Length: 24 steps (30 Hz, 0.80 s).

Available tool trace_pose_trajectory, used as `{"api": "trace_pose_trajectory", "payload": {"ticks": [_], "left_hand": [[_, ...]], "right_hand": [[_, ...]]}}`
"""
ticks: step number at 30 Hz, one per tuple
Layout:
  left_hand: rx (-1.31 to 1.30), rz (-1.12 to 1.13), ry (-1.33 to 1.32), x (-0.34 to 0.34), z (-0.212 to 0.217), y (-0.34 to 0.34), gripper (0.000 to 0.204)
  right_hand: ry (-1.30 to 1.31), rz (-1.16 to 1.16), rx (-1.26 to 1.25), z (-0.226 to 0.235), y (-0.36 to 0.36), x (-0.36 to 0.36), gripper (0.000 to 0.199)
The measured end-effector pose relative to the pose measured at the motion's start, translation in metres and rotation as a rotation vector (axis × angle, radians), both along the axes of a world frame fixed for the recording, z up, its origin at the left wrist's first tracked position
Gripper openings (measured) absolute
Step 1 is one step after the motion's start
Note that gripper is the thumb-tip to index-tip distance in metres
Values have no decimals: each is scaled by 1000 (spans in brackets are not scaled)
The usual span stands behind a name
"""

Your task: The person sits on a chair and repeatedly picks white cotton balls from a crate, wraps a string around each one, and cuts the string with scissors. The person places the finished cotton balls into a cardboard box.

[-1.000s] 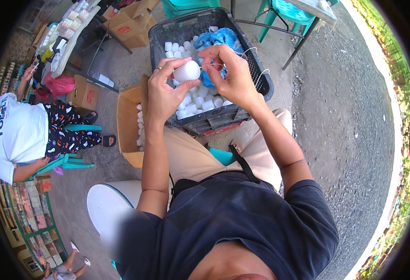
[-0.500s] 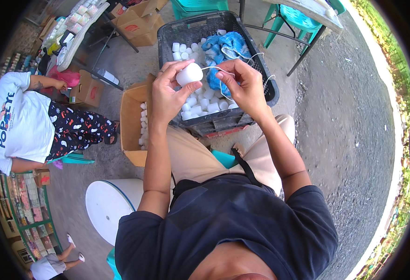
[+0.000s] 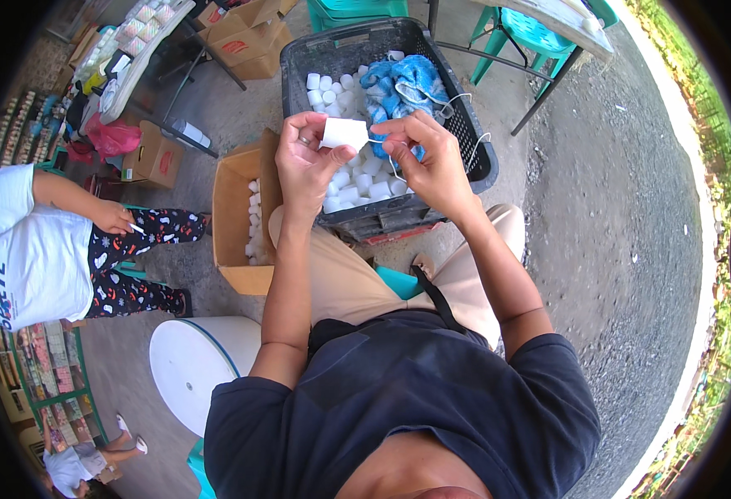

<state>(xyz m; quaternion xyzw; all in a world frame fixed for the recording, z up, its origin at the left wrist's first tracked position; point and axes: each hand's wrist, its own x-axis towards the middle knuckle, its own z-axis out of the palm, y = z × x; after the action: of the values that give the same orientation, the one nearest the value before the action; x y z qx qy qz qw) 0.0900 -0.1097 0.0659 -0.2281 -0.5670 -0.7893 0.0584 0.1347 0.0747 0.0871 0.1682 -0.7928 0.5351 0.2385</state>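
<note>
A white cylinder [image 3: 344, 133], about as wide as a small jar, is pinched between the thumb and fingers of my left hand [image 3: 305, 179]. My right hand [image 3: 436, 162] is closed on a thin white cord [image 3: 394, 170] close to the cylinder's right end. One loop of the cord hangs below my right fingers. Both hands are above a black plastic crate [image 3: 483, 162]. In the crate lie many smaller-looking white cylinders [image 3: 365, 185] and a blue and white cloth [image 3: 405, 83]. How the cord joins the cylinder is hard to make out.
An open cardboard box [image 3: 239, 187] with more white cylinders stands left of the crate. A round white container [image 3: 187, 374] is by my left elbow. Further left stands another person [image 3: 41, 249]. Tables and teal chairs [image 3: 540, 41] are at the back.
The white cylinder has turned in my left hand, so its side now shows instead of its end. My right hand has moved slightly. The person at left has turned and shifted.
</note>
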Motion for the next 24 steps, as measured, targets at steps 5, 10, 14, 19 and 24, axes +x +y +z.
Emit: {"api": "trace_pose_trajectory", "payload": {"ticks": [5, 10, 14, 19, 24], "left_hand": [[235, -202, -340, 12, -6, 22, 40], [-177, -354, -369, 8, -6, 2, 28], [-151, -416, -366, 13, 1, 4, 23], [-100, -267, -230, 22, 2, 6, 15], [-138, -195, -227, 17, -12, 9, 12]], "right_hand": [[-194, 101, -151, -7, -2, 3, 13], [135, 72, 372, 13, 24, -14, 21], [269, 218, 481, 16, 23, -28, 18], [102, -68, 378, 16, 19, -22, 9], [99, -95, 103, -5, 11, -14, 9]]}}
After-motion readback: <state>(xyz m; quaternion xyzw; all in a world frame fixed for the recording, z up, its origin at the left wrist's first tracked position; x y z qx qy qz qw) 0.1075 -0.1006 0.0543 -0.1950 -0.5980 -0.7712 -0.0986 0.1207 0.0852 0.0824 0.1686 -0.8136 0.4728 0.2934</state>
